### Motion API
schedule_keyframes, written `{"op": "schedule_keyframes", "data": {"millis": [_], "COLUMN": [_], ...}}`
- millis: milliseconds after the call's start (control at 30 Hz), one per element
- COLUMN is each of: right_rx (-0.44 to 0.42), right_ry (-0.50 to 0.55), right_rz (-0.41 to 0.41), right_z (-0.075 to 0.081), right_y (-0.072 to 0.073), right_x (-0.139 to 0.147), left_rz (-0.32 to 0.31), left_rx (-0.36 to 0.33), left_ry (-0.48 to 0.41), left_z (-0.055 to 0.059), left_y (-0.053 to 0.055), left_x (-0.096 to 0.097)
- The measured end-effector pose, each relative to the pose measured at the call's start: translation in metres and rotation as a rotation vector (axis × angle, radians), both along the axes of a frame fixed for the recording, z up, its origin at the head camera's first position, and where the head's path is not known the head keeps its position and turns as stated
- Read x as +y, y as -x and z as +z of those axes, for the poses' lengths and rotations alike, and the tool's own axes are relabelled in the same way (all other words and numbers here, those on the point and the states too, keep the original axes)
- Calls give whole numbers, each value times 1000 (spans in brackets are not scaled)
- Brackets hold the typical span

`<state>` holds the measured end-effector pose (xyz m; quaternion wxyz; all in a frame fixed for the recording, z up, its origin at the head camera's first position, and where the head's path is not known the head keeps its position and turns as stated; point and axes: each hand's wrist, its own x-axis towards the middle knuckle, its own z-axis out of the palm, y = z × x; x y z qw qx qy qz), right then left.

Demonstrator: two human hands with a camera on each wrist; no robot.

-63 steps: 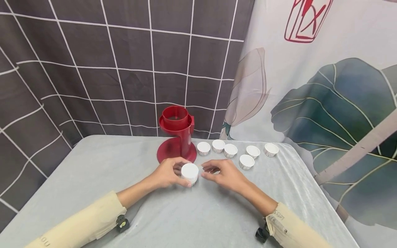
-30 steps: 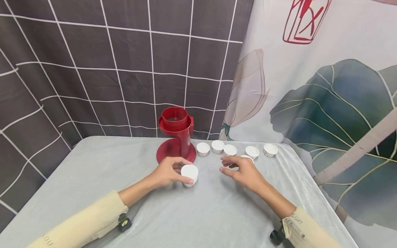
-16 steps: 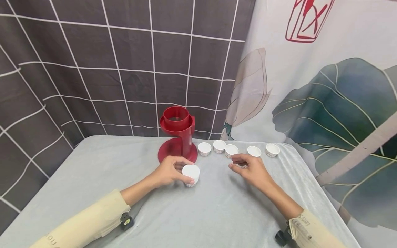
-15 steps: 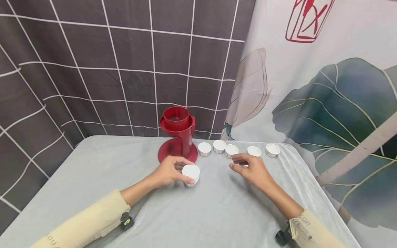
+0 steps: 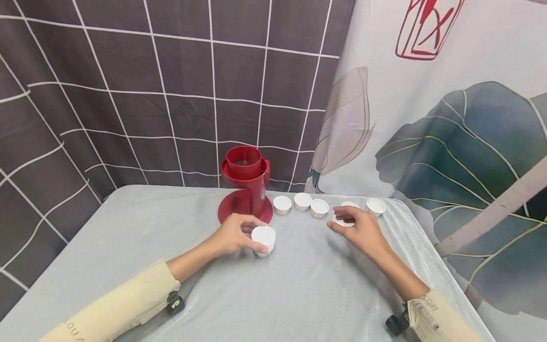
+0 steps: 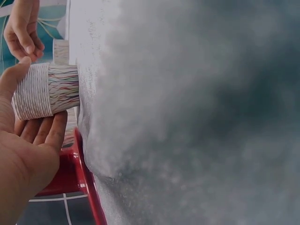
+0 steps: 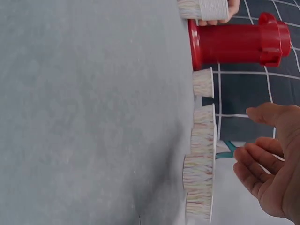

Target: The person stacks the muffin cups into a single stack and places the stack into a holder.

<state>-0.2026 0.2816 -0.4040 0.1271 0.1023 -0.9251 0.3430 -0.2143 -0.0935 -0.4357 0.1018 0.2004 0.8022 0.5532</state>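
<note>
My left hand (image 5: 234, 234) grips a nested stack of white paper baking cups (image 5: 263, 237) between thumb and fingers. In the left wrist view the many layered rims show, with the coloured streaky side of the lowest cup at the grey cloth. My right hand (image 5: 361, 231) hovers with parted, slightly bent fingers over a single baking cup (image 5: 343, 222), which its fingers partly cover in the head view. The right wrist view shows a gap between that hand and the row of streaky-sided cups (image 7: 198, 171); nothing is in its grasp.
A red plastic stand (image 5: 256, 190) with a ring-shaped top and round base stands behind the left hand. More single baking cups line the back of the cloth-covered table (image 5: 265, 299), including one beside the stand (image 5: 282, 205) and one at far right (image 5: 376, 207).
My right hand has moved away from the stack, to the right and back, until over a loose baking cup. The left hand keeps the stack in about the same place.
</note>
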Motion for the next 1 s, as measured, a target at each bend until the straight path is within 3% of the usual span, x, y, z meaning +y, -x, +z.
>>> {"op": "schedule_keyframes", "data": {"millis": [333,1000], "right_rx": [-20,-99], "right_ry": [-13,-139], "right_rz": [-49,-160], "right_z": [0,-2], "right_y": [3,4], "right_x": [12,22], "left_rz": [2,-7], "left_rx": [-8,-7], "left_ry": [23,33], "left_z": [1,2], "left_y": [1,4], "left_x": [0,-1]}}
